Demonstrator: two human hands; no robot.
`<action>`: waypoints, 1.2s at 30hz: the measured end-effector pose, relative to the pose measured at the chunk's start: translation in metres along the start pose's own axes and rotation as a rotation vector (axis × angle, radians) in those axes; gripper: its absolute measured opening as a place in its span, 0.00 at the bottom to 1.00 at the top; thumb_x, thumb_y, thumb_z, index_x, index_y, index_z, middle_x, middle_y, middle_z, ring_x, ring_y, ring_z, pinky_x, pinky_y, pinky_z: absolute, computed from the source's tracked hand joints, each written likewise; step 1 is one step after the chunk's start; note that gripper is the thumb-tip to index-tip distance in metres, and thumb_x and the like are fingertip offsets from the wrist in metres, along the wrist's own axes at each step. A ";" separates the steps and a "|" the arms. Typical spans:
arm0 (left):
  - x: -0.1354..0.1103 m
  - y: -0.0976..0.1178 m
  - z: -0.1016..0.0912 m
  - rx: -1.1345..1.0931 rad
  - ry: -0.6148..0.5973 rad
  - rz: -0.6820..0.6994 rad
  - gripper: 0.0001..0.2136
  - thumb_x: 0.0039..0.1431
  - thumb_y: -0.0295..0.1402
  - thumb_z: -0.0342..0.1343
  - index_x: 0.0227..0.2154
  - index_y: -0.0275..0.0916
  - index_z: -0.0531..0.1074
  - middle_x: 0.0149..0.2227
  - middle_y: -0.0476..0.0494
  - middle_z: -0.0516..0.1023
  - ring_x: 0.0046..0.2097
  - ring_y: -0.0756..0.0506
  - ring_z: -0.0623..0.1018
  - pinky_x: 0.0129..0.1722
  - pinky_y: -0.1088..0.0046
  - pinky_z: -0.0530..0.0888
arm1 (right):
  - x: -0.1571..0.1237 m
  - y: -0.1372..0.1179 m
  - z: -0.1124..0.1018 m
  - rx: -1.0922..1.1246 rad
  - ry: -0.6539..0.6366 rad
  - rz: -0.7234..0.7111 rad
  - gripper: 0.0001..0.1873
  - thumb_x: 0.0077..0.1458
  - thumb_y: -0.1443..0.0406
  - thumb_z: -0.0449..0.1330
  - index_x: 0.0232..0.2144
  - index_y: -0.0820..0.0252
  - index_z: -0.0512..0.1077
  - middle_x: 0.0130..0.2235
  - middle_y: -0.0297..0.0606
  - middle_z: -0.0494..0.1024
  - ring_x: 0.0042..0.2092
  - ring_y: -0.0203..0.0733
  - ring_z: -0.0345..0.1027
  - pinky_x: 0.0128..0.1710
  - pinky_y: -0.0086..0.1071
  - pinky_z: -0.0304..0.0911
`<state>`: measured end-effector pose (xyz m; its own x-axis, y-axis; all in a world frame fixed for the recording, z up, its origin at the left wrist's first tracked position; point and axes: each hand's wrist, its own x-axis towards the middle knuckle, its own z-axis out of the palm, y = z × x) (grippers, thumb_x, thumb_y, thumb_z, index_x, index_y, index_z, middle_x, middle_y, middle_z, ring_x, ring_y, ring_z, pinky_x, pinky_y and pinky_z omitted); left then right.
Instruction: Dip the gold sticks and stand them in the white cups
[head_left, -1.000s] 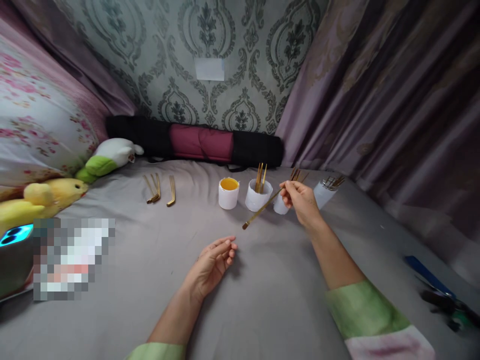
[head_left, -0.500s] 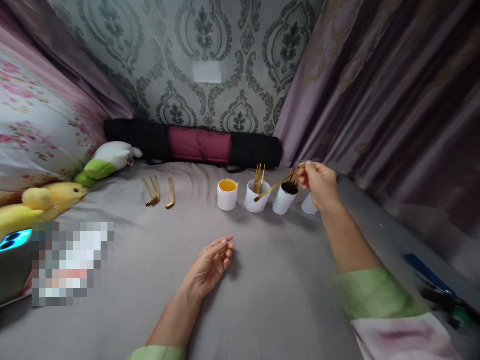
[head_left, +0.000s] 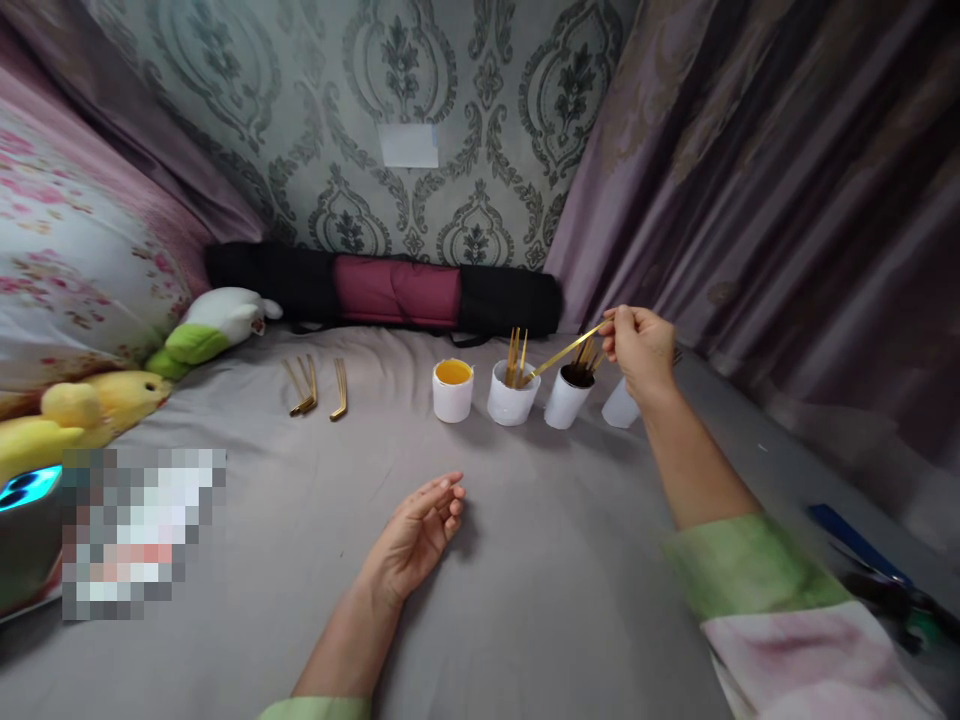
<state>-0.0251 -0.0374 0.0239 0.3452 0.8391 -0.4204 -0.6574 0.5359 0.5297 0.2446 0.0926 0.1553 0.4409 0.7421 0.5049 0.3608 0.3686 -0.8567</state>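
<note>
Head view, held brush: a slim golden brush, aloft over the row of white cups, its upper end in the right hand and its lower end at the mouth of the second cup, counted from the left.
Long axis of brush: slanting, from the right fingers down and leftward; it passes above the third cup in this view and leans far more than the standing brushes in the second cup.
Bearing from grip: the second cup lies to the left of and lower than the right fingertips, in line with the brush; contact between brush and cup wall cannot be told.
Right hand, grip: closed in a pinch, thumb and fingers on the brush's end; the hand partly hides the fourth cup.
Left hand, grip: empty, fingers loosely curled and parted from the palm; it lies on the near side of the cups, well apart from the brush.
Hand nearer the brush: the right, which alone touches it.
First cup: yellow inside, just left of the second, with no brush visible in it.
Loose brushes: two small groups on the grey sheet, left of the cups.
</note>
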 end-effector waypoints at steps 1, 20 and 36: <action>0.000 0.000 0.000 -0.001 -0.003 0.002 0.11 0.50 0.26 0.55 0.38 0.32 0.69 0.30 0.43 0.71 0.27 0.55 0.71 0.24 0.81 0.69 | 0.001 0.002 0.001 -0.012 -0.002 -0.010 0.14 0.51 0.57 0.51 0.26 0.63 0.67 0.20 0.33 0.68 0.16 0.26 0.56 0.11 0.21 0.50; 0.000 0.001 0.002 0.017 0.010 0.000 0.11 0.50 0.26 0.54 0.38 0.32 0.68 0.30 0.44 0.70 0.27 0.55 0.70 0.23 0.81 0.68 | 0.011 0.014 0.025 -0.191 -0.253 -0.143 0.15 0.52 0.58 0.49 0.28 0.62 0.69 0.22 0.33 0.71 0.17 0.26 0.58 0.17 0.22 0.53; 0.001 0.000 0.001 0.009 0.008 0.002 0.12 0.50 0.26 0.54 0.39 0.31 0.68 0.30 0.44 0.69 0.27 0.55 0.70 0.23 0.81 0.68 | 0.017 0.028 0.048 -0.266 -0.495 -0.146 0.12 0.52 0.64 0.49 0.26 0.63 0.69 0.22 0.33 0.71 0.17 0.27 0.58 0.18 0.22 0.53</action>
<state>-0.0245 -0.0364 0.0240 0.3382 0.8394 -0.4255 -0.6523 0.5350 0.5369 0.2228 0.1419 0.1347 -0.0427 0.8913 0.4515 0.6113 0.3807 -0.6938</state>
